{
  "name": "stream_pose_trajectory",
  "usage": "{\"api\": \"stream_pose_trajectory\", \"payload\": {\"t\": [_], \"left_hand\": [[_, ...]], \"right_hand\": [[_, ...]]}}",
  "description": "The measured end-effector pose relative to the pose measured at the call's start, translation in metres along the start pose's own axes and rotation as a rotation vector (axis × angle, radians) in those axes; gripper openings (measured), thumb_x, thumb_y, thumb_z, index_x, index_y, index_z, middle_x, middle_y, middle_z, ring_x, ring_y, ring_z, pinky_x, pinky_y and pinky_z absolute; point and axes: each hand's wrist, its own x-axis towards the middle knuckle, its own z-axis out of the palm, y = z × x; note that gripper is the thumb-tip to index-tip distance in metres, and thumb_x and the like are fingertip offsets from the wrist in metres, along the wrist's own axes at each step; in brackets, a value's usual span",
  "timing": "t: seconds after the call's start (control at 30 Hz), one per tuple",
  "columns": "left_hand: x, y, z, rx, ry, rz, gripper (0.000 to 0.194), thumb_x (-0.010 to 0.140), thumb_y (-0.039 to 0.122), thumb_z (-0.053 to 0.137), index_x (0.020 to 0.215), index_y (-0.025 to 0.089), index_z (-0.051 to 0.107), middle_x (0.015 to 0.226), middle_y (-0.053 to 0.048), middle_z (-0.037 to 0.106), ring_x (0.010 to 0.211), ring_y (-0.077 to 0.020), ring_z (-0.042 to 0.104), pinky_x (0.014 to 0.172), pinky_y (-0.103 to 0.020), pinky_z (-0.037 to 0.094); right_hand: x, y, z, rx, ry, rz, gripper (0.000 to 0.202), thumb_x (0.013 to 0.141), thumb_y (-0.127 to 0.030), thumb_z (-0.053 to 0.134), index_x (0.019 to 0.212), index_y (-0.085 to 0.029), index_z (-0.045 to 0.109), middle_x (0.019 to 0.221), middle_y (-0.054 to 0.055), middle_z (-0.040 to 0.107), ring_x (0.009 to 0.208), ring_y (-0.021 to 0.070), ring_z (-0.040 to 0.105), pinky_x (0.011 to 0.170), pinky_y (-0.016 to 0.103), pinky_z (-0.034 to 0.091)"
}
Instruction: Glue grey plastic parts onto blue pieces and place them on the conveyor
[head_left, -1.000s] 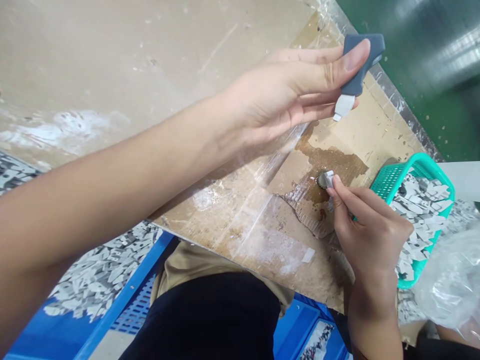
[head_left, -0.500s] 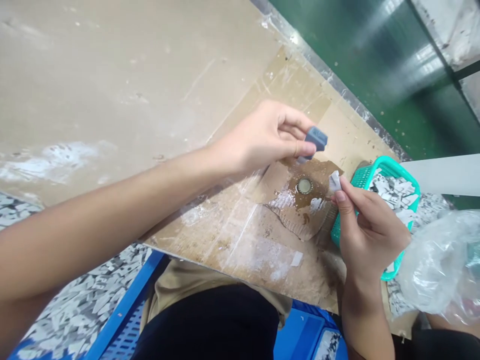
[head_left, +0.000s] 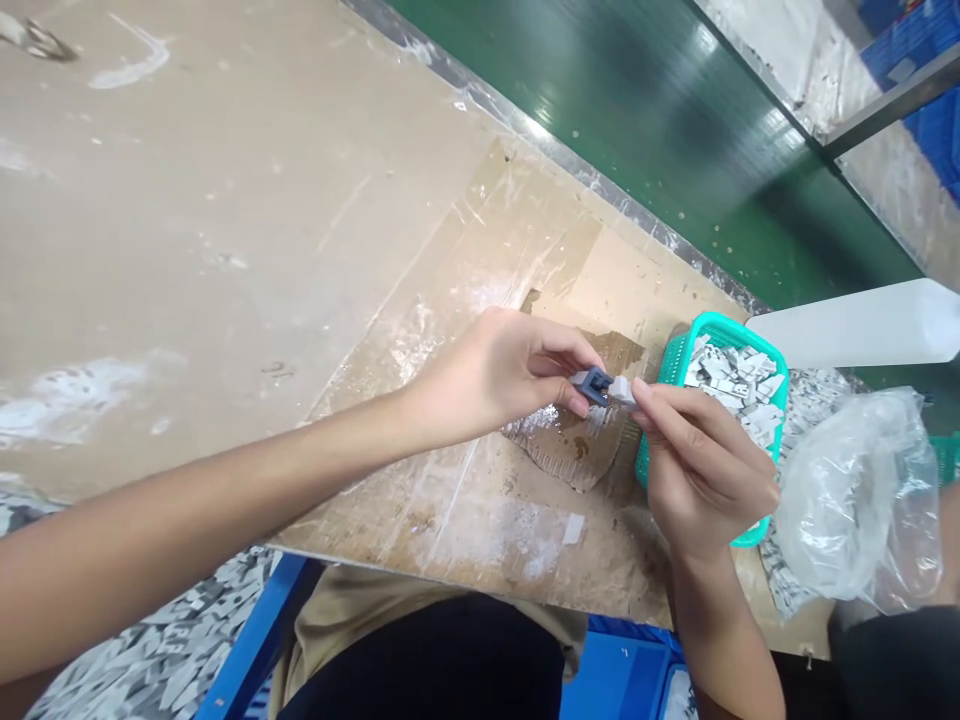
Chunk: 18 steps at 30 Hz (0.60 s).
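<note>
the left hand (head_left: 499,375) pinches a small grey-blue block (head_left: 596,384) between thumb and fingers, just above the torn cardboard (head_left: 570,450) on the table (head_left: 187,250). the right hand (head_left: 701,470) pinches a little white piece (head_left: 622,391) at its fingertips and holds it right against the end of the block, so the two parts touch. both hands are up close together, likely so the small bits line up. a green basket (head_left: 780,375) full of white pieces sits just beside the right hand, easy to reach. a clear bag (head_left: 855,510) lies next to it.
</note>
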Motion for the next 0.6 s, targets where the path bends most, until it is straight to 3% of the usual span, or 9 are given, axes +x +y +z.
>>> {"api": "stream_pose_trajectory", "payload": {"t": [0.37,0.6], "left_hand": [[-0.003,0.003,0.004,-0.037,-0.004,-0.019,0.018,0.074,0.005,0.064,0.086,0.015,0.074,0.076,-0.002,0.074,0.069,-0.0144,0.072,0.071,-0.022,0.059],[-0.006,0.006,0.015,-0.101,0.101,-0.035,0.016,0.073,0.006,0.063,0.081,0.015,0.074,0.078,-0.001,0.075,0.068,-0.0142,0.071,0.070,-0.023,0.061]], "right_hand": [[-0.001,0.001,-0.002,0.001,-0.093,0.000,0.054,0.086,0.003,0.057,0.122,-0.036,0.069,0.096,0.002,0.073,0.083,0.0156,0.069,0.069,0.031,0.057],[-0.002,0.000,-0.001,-0.059,-0.164,-0.022,0.051,0.089,0.003,0.052,0.122,-0.032,0.069,0.097,0.004,0.071,0.082,0.0137,0.068,0.069,0.026,0.057]]}}
